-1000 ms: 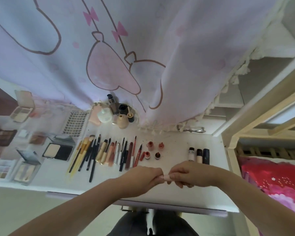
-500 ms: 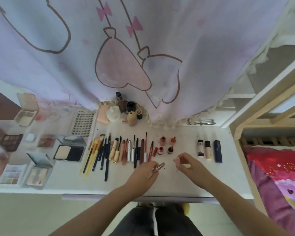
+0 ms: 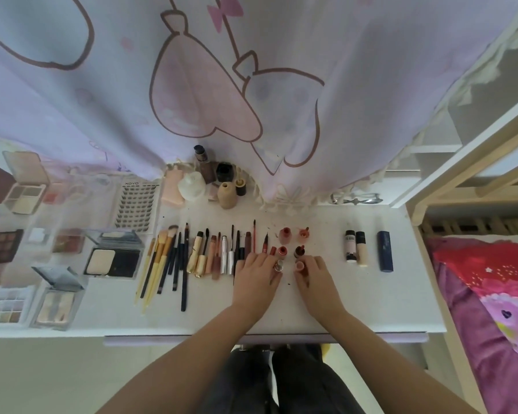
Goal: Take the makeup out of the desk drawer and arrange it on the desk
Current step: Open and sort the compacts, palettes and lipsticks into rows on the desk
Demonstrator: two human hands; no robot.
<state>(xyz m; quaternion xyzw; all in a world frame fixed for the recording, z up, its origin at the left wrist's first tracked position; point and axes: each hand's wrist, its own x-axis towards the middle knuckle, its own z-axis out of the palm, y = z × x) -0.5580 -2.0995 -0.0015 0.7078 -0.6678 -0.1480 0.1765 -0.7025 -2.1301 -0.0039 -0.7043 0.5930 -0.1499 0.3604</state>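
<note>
White and crowded, the table [image 3: 326,306] runs under a pale curtain [image 3: 251,85] printed with pink shapes, and our two arms reach over its near edge. Our left hand [image 3: 259,273] lies on the tabletop with its fingers bent around a small silver lipstick tube [image 3: 278,265], which stands upright at the fingertips. Our right hand [image 3: 313,274] sits just beside it, fingers curled on a pink cap [image 3: 299,266], also upright on the table. Just beyond both hands stand four small red and brown lip bottles [image 3: 285,234] in two pairs, the nearer pair almost touching the tube and the cap. To the left of our left hand lies a row of pencils, mascaras and liners [image 3: 222,252], the nearest partly under the fingers, and farther left a fan of brushes [image 3: 162,258]. Well to the left again lie open powder compacts [image 3: 112,259] and eyeshadow palettes [image 3: 2,245]. To the right of our right hand, set apart, stand two foundation bottles [image 3: 356,245] and a dark blue tube [image 3: 384,251]. Far beyond the hands, against the curtain, a cluster of jars and bottles [image 3: 213,186] stands together. Below our wrists, the closed drawer front [image 3: 162,339] shows under the table edge.
</note>
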